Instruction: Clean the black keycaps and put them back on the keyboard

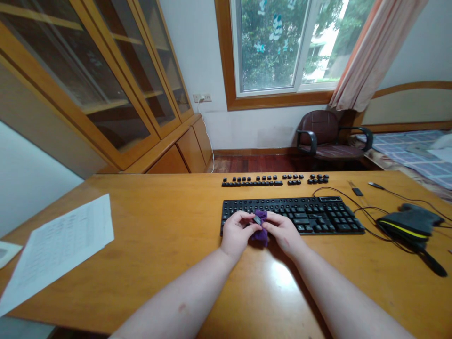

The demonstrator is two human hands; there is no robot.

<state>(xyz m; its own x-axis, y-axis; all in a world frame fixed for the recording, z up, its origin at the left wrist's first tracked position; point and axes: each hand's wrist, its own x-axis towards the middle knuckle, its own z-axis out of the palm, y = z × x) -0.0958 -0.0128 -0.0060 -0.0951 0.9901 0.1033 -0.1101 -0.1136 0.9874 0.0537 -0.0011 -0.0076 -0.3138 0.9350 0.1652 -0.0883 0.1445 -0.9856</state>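
My left hand [237,234] pinches a small dark keycap [257,220] between thumb and fingers, over the front edge of the keyboard. Closed around a bunched purple cloth [260,237] is my right hand [283,232], its thumb and fingers close to the keycap. The cloth lies behind and below the keycap, touching it. Under both hands sits a black keyboard [332,219], its left middle part partly hidden by them. Many keys remain on its right side. Behind it, loose black keycaps [250,183] stand in two rows along the far edge of the desk.
A wooden desk [158,245] spans the view. Printed papers [70,240] lie at left. On the right are a keycap puller [356,191], a USB plug [376,185] with cable, and a grey-black cloth item [406,223]. A chair [325,134] stands beyond the desk.
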